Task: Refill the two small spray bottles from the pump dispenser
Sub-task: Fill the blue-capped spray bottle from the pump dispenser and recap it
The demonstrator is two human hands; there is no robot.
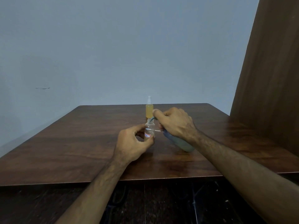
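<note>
A small clear spray bottle (149, 130) with a red-edged label stands uncapped on the wooden table (80, 143); a little yellow liquid lies at its bottom. My left hand (131, 145) grips it round the lower body. My right hand (174, 122) holds the grey-blue pump dispenser (181, 143) tilted, its nozzle over the bottle's open neck, forefinger on the pump head. Behind them stands the second spray bottle (149, 109), capped and full of yellow liquid. A thin white piece, perhaps the loose sprayer tube, shows between bottle and dispenser; mostly hidden.
A brown curtain (267, 86) hangs at the right beside the table's far right corner. A pale wall (113, 46) rises behind the table. Below the near table edge is a dark floor with cables (194, 206).
</note>
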